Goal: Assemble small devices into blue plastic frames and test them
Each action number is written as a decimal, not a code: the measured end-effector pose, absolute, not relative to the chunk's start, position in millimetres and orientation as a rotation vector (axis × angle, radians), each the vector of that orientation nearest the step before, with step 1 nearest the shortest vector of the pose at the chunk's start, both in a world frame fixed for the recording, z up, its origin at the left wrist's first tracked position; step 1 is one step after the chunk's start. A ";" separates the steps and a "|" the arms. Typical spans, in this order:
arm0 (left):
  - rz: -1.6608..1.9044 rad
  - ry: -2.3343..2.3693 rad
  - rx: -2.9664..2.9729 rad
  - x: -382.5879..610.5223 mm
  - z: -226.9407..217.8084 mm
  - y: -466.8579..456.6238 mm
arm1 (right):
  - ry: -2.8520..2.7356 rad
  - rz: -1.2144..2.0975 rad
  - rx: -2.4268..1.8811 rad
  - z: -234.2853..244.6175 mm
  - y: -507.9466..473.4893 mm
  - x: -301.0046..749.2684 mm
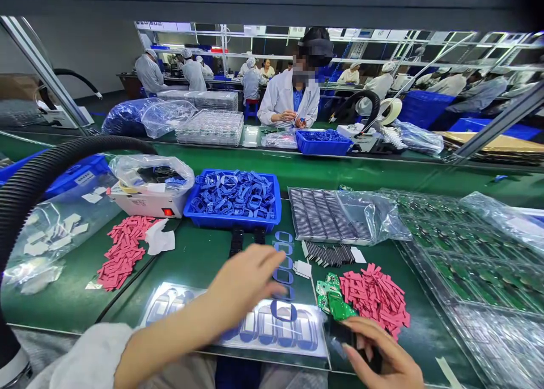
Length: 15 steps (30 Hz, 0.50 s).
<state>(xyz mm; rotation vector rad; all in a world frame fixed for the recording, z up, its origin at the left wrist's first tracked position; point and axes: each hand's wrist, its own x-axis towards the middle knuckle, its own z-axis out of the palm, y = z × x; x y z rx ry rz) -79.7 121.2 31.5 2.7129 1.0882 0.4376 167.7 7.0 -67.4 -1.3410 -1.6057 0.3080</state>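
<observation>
your right hand (382, 358) is sitting lowest in view, at the near edge of the bench (199, 259), its grip curling shut around a small dark piece (348, 337). your left hand (246, 281) is reaching out over the lit panel (182, 307), fingers pointing toward the row of blue oval frames (284, 264). the fingertips are blurring, so i cannot tell whether that grip is pinching a frame or only hovering.

the risks, as i am judging them:
- your left wrist is crossing low over the frames lying on the panel, and a dragging forearm could be nudging them out of place.
- you are holding the dark piece right at the bench edge, so a slackening grip could be letting it fall off the bench.
- the green circuit boards (334, 298) are lying just beside your right hand and touching the pile of red pieces (374, 298). a careless sweep could be pushing the pieces over the boards or scattering both.

your fingers are covering most of the dark piece, so its shape is not showing. your left hand is hiding part of the panel and part of the frame row. the black hose (42, 174) is running out of view at the left. the clear trays (467, 253) are being cut off at the right, and their contents are too small to make out.
</observation>
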 end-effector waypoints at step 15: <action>0.772 1.185 2.136 -81.5 50.3 234.7 | -1.436 0.364 -1.366 -78.7 7.2 168.4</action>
